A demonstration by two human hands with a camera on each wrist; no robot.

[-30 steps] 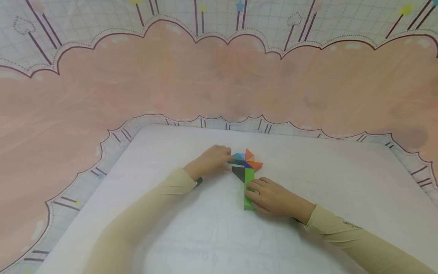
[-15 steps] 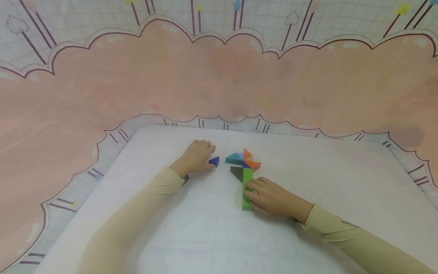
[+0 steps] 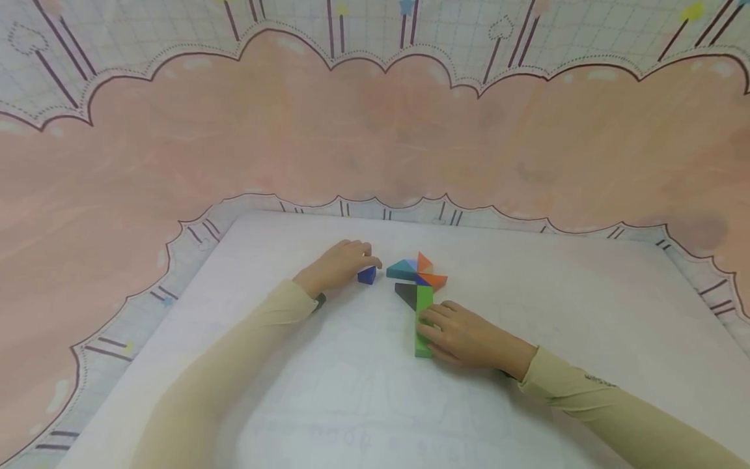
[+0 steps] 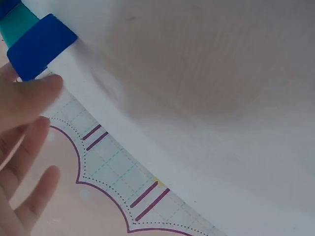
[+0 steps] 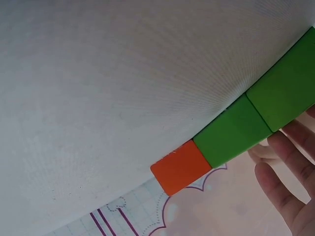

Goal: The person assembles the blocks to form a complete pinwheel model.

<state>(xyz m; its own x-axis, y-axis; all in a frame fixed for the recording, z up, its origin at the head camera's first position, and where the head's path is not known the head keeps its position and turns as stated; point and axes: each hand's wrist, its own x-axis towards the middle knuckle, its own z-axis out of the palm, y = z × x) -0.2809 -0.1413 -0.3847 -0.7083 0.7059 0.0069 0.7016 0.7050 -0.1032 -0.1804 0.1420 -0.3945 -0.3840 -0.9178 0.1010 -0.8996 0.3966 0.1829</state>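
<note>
In the head view my left hand (image 3: 336, 264) pinches a small dark blue wedge block (image 3: 366, 276) on the table, left of a pinwheel shape made of blocks. The left wrist view shows the thumb against this blue block (image 4: 42, 46), the other fingers spread apart. My right hand (image 3: 465, 335) grips the green block stem (image 3: 424, 299) below the pinwheel, fingers over its top. In the right wrist view, green blocks (image 5: 234, 129) lie end to end, with an orange block (image 5: 181, 168) beyond. The pinwheel has teal (image 3: 401, 269), orange (image 3: 433, 281) and black (image 3: 406, 293) wedges.
The white table (image 3: 316, 391) spreads around the blocks. A patterned peach cloth (image 3: 351, 130) rises behind the table's far edge. Faint mirrored lettering marks the near part of the tabletop.
My left hand has pulled away leftward from the pinwheel with the dark blue wedge, leaving a gap above the black one. Its fingers have then closed over the wedge. My right hand stays put.
</note>
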